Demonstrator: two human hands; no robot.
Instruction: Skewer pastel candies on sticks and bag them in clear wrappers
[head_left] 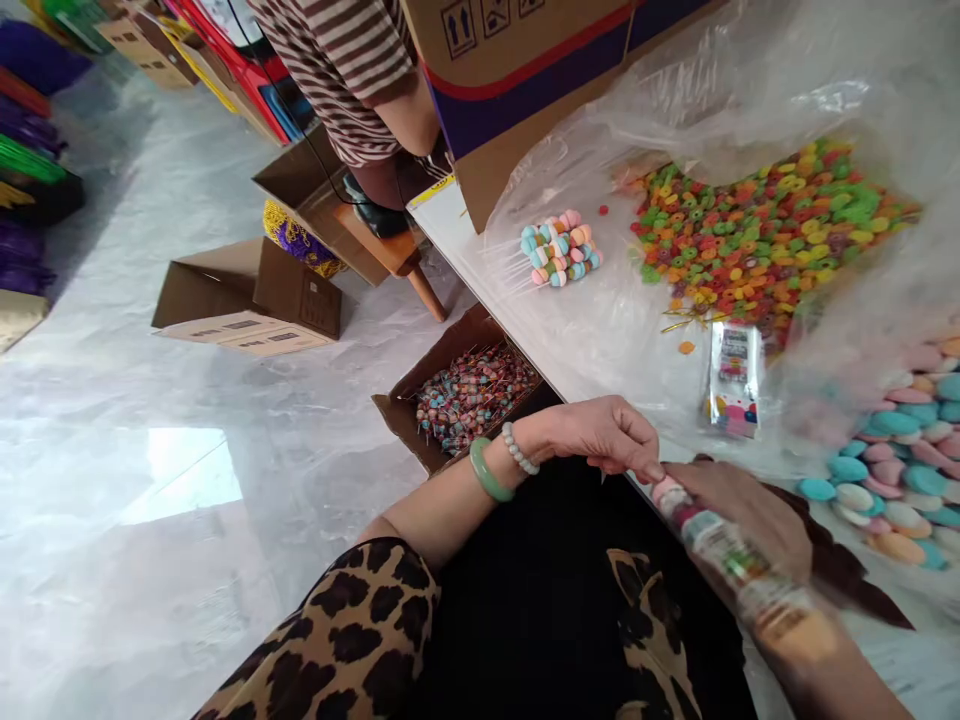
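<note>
A candy skewer (731,555) in a clear printed wrapper lies slanting between my hands, partly blurred. My left hand (611,437), with a jade bangle and a beaded bracelet at the wrist, pinches its upper end. My right hand (757,515) is closed round its side; some of those fingers are hidden. Just beyond my hands lies a stack of flat printed wrappers (735,375). Several unwrapped candy skewers (561,247) rest on the plastic sheet, their white sticks pointing left.
Ring gummies (780,240) are heaped on the plastic, with pastel candies (900,480) at the right. A carton of finished skewers (472,395) stands below the table edge. A large cardboard box (532,90) is on the table. A person in a striped shirt (352,70) sits beyond.
</note>
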